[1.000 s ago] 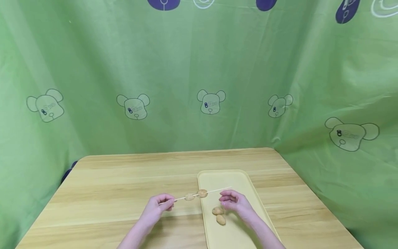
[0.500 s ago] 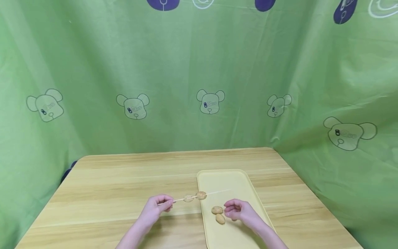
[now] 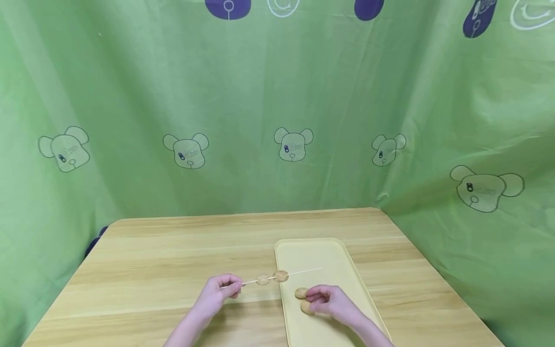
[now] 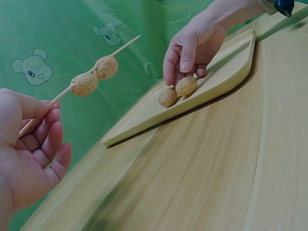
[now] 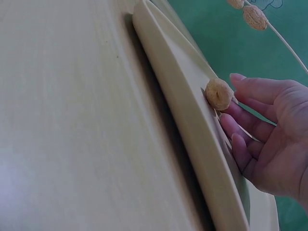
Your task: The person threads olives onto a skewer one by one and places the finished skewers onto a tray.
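Note:
My left hand (image 3: 222, 287) pinches a thin wooden skewer (image 4: 62, 93) near its lower end, above the table beside the tray. Threaded close together on it are two tan, wrinkled, egg-shaped balls (image 4: 84, 84), with a bare length of stick past the farther one (image 4: 106, 67). Two similar balls (image 3: 301, 293) lie side by side on the yellow tray (image 3: 308, 251). My right hand (image 3: 333, 303) reaches down to the nearer ball (image 5: 219, 94), thumb and fingers spread loosely about it. In the head view its fingertips cover part of that ball.
The long, low-rimmed tray rests on a wood-grain table (image 3: 182, 250), right of the middle. Green curtains (image 3: 243, 96) with bear-head prints stand behind the table and along both sides.
My right hand has moved from near the skewer's tip down to the balls on the tray. The left hand has kept its grip, and the skewer's tip has dipped slightly.

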Available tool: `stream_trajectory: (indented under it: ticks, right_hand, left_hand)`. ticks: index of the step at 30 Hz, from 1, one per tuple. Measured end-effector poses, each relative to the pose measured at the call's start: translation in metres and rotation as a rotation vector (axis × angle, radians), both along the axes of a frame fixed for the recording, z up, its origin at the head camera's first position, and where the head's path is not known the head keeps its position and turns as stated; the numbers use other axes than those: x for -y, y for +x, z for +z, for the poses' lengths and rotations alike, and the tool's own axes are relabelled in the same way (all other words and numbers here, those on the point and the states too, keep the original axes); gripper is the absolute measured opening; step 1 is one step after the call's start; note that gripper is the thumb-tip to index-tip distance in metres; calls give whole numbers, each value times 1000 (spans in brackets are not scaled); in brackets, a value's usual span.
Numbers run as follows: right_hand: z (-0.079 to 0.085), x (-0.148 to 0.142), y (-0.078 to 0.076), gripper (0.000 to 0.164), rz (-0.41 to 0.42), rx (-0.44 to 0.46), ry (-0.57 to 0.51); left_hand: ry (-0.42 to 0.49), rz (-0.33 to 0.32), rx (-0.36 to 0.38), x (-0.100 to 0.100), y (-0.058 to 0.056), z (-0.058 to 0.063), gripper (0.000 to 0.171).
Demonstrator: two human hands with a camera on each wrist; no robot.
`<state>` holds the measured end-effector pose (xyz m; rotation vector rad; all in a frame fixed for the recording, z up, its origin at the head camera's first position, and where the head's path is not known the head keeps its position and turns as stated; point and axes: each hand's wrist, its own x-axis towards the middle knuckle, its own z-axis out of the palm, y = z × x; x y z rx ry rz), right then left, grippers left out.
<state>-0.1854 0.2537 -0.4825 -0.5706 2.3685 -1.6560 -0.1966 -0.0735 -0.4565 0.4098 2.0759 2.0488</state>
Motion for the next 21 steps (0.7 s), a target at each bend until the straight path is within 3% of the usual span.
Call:
stream_trajectory:
  ticks: [8, 21]
  right_hand:
    - [-2, 6, -3, 32, -33, -33, 72]
    - [7, 2, -1, 32, -72, 102, 46]
  left_hand:
    - [-2, 4, -6, 0, 1, -1, 24]
    - [14, 8, -7, 3, 2, -2, 24]
